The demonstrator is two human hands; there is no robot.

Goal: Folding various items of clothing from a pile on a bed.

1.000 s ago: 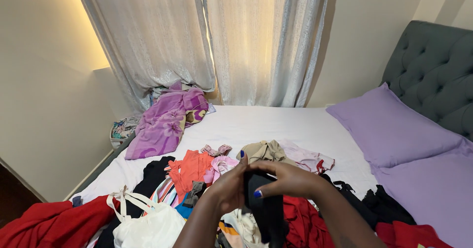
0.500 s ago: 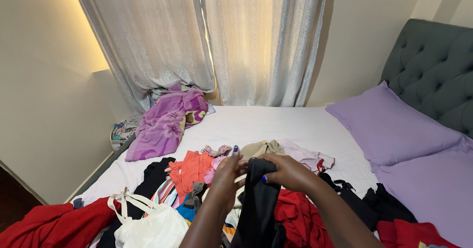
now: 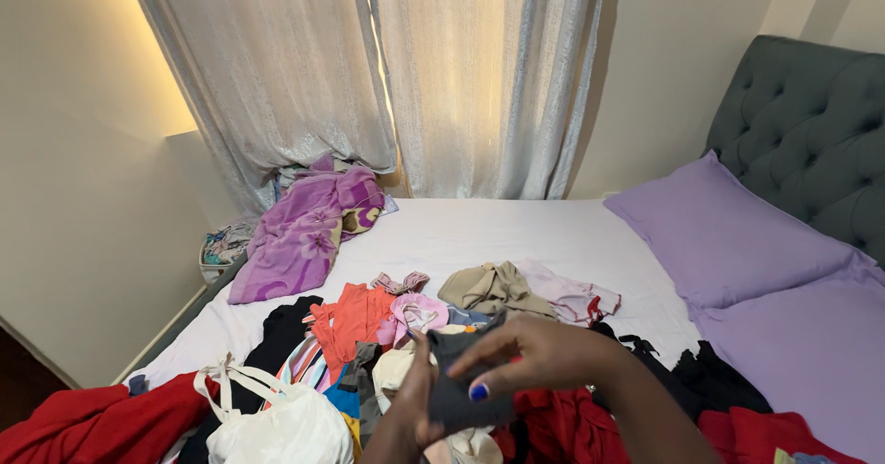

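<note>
- Right hand [image 3: 539, 358] pinching the top edge of a dark cloth [image 3: 464, 386], fingers curled over it.
- Left hand [image 3: 417, 395] gripping the same cloth from behind, mostly hidden.
- Cloth held low and centre, above the pile of clothes [image 3: 369, 335] on the bed [image 3: 489, 234].
- Long axis roughly upright, top tipped slightly right; lower end hanging toward the red garment [image 3: 553, 422].
- White bag [image 3: 277, 422] just left of the arms.

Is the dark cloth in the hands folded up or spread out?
Folded up. The dark cloth sits as a small bunched bundle pinched between the left hand and right hand, not hanging open.
</note>
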